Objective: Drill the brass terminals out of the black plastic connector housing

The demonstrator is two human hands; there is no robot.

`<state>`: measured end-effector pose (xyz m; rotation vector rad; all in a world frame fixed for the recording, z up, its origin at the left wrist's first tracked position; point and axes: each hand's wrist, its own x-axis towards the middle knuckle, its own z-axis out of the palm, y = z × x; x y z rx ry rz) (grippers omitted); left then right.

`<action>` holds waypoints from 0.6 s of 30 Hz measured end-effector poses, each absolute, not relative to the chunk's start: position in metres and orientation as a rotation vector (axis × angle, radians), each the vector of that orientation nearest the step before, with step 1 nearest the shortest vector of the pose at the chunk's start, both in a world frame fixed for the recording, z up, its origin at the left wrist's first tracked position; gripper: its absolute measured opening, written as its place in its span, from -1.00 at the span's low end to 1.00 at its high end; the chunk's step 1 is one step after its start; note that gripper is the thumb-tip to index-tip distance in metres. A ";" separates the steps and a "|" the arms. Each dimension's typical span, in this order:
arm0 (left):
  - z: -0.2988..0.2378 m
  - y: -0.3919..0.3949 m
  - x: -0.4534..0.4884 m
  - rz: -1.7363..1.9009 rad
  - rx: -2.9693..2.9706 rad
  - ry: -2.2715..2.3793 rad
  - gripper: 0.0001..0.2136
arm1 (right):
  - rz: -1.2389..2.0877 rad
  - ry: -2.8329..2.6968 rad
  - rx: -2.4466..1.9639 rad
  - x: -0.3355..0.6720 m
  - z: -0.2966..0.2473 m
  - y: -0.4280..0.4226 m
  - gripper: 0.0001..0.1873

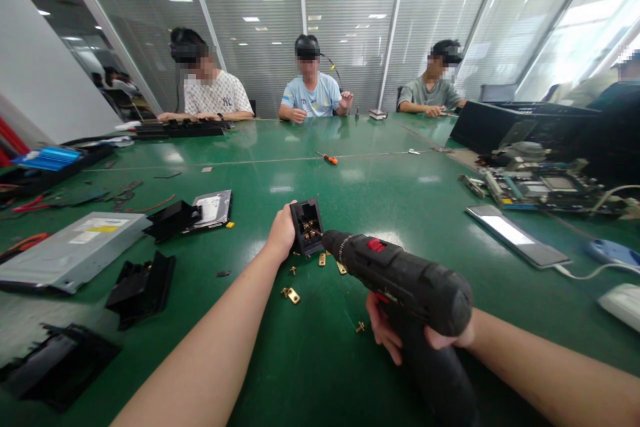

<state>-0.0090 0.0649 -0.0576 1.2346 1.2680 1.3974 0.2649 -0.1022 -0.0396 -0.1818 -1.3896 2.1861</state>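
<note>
My right hand is wrapped round the grip of a black cordless drill with red switches. The drill's chuck points left, at the open side of a small black plastic housing with brass-coloured parts inside. My left hand grips the housing by its left side and tilts its open face towards me. Whether the bit touches a screw inside is too small to tell. On the green table just below lie brass plates and loose brass screws.
Black plastic housings, a metal drive and a hard disk lie at left. An orange screwdriver lies ahead. At right are a phone on a cable and a circuit board. Several people sit around the table.
</note>
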 end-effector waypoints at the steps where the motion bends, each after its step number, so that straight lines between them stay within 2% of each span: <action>1: -0.058 0.065 -0.009 1.398 1.227 1.265 -0.56 | 2.179 -1.387 -0.182 0.265 -0.038 -0.102 -0.31; 11: -0.053 0.062 -0.007 1.420 1.204 1.285 -0.58 | 2.158 -1.409 -0.174 0.263 -0.031 -0.104 -0.39; 18: -0.054 0.061 -0.006 1.417 1.183 1.253 -0.58 | 2.179 -1.455 -0.190 0.267 -0.044 -0.100 -0.26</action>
